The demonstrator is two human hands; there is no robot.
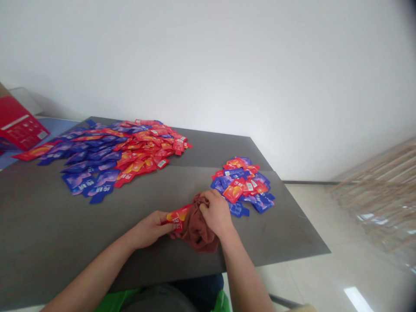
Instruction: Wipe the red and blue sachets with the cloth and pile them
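Note:
My left hand point(155, 229) pinches the left end of a red and orange sachet point(177, 218) just above the table. A crumpled brown cloth point(199, 233) covers the sachet's right part. My right hand point(218, 212) is closed on the cloth's top, its fingers bunching the fabric. Close to the right hand lies a small heap of red and blue sachets point(234, 194). Farther off on the left spreads a larger pile of similar sachets, blue ones point(103, 184) mostly at its near left side and red ones point(146, 164) toward the right.
The dark grey table point(282, 234) ends at a slanting right edge, with pale floor tiles point(312, 208) beyond. A red box point(22, 123) stands at the far left. Behind the table rises a white wall point(208, 65). Wooden strips point(386, 186) lean at the far right.

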